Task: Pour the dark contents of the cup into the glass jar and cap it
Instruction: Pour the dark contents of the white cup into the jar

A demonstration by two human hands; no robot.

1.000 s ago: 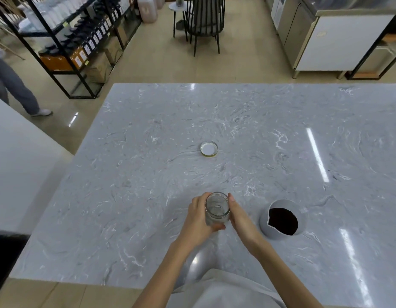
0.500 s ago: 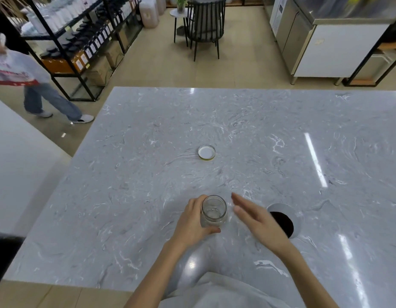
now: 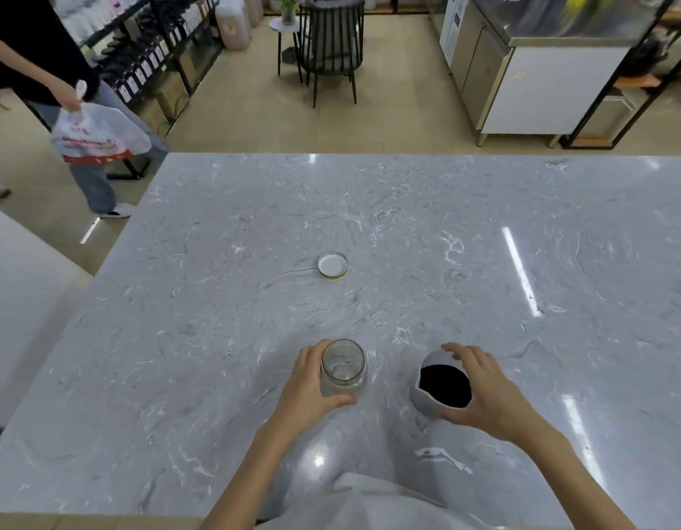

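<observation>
A small clear glass jar (image 3: pixel 343 368) stands upright and uncapped on the grey marble table (image 3: pixel 407 231), near its front edge. My left hand (image 3: pixel 307 388) wraps around the jar's left side and base. To the right stands a grey cup (image 3: pixel 426 400) with a pouring lip, holding dark contents (image 3: pixel 444 385). My right hand (image 3: pixel 484 392) curls around the cup's right side, fingers on the far rim and thumb at the near side. The jar's lid (image 3: pixel 332 265) lies upside down farther back on the table, white inside with a gold rim.
A person (image 3: pixel 44 70) with a white plastic bag (image 3: pixel 98 135) walks past the table's far left corner. A white counter (image 3: pixel 21 296) stands to the left. Beyond the table are black shelves (image 3: pixel 147 59), a dark chair (image 3: pixel 331 44) and a steel cabinet (image 3: pixel 522 82).
My right hand left the jar, moved right and closed around the cup. My left hand stayed on the jar. The person at the left walked closer into view.
</observation>
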